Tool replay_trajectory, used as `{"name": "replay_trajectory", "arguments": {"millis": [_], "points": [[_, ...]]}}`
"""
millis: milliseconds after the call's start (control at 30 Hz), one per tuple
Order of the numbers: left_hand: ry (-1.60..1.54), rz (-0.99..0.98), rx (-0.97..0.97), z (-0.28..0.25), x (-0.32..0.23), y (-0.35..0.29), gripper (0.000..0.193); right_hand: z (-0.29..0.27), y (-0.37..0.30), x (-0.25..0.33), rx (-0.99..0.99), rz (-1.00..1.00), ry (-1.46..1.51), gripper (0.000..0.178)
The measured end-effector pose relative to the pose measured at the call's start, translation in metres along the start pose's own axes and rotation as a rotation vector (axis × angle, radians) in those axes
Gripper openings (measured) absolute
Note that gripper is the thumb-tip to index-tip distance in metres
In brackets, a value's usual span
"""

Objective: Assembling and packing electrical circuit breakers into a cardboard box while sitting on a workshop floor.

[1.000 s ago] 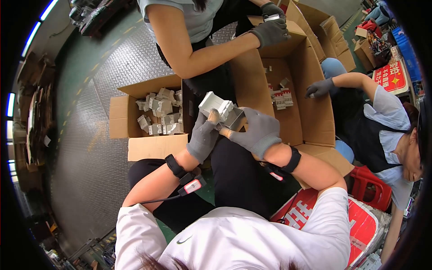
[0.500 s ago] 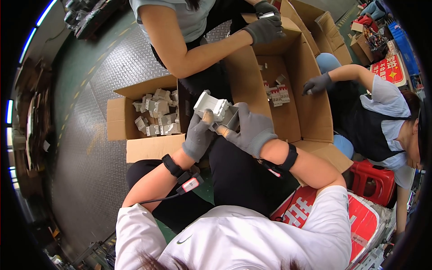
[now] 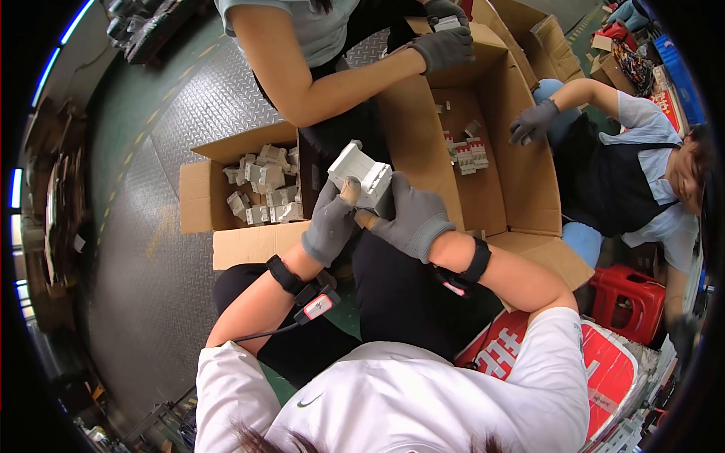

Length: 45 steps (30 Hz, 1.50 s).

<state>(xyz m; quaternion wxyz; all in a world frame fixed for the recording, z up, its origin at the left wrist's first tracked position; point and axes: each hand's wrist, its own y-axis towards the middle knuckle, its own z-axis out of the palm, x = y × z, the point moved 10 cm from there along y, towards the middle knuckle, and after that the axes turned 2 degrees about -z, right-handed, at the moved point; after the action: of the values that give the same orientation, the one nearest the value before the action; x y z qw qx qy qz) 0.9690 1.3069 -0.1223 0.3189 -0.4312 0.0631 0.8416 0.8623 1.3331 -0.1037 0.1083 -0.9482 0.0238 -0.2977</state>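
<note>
A white, block-shaped circuit breaker (image 3: 361, 175) with a stepped profile is held up before me, over my lap. My left hand (image 3: 332, 225) grips its near left side, thumb pressed on its face. From the right, my right hand (image 3: 414, 219) closes round its lower right side, the thumb tip near the bottom edge. Both hands wear grey gloves with tan, worn-looking thumb tips. To the left, several similar white pieces lie in an open cardboard box (image 3: 202, 198). On the right, a bigger carton (image 3: 483, 198) contains some breakers (image 3: 470, 155) with red parts.
Across from me, a co-worker's gloved hands (image 3: 444, 49) hold a small white piece above the big carton. Another co-worker's gloved hand (image 3: 535, 122) hovers by the carton's right wall. A red plastic stool (image 3: 625, 296) stands at right. Patterned metal plate (image 3: 162, 302) covers the floor at left.
The breaker has turned in my hands and risen slightly, hiding the grey hollow side seen before. The right-hand co-worker has leaned back and lifted the gloved hand a little.
</note>
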Motion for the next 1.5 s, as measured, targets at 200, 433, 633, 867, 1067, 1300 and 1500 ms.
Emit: {"name": "replay_trajectory", "arguments": {"millis": [200, 433, 633, 867, 1067, 1300, 1500], "points": [[-0.141, -0.038, 0.073, 0.000, 0.016, 0.007, 0.069, -0.007, 0.005, -0.004, -0.037, 0.030, 0.038, 0.077], [-0.325, -0.118, 0.147, 0.002, 0.028, 0.010, 0.064, -0.014, 0.004, -0.008, -0.071, 0.017, 0.076, 0.084], [-0.425, -0.250, 0.060, -0.009, 0.016, 0.011, 0.065, -0.025, 0.004, -0.024, 0.304, -0.016, 0.544, 0.111], [-0.276, -0.394, 0.049, -0.006, 0.038, 0.003, 0.061, -0.027, 0.001, 0.000, 0.231, -0.406, 0.435, 0.118], [-0.134, -0.552, 0.113, -0.005, 0.048, -0.012, 0.066, -0.018, -0.004, 0.001, 0.165, -0.492, 0.365, 0.115], [-0.074, -0.556, 0.474, 0.031, 0.038, -0.022, 0.102, -0.008, -0.004, -0.022, 0.299, -0.316, 0.628, 0.109], [0.229, -0.465, 0.369, 0.023, 0.028, -0.013, 0.105, -0.019, -0.009, -0.036, 0.213, -0.350, 0.699, 0.109]]}}
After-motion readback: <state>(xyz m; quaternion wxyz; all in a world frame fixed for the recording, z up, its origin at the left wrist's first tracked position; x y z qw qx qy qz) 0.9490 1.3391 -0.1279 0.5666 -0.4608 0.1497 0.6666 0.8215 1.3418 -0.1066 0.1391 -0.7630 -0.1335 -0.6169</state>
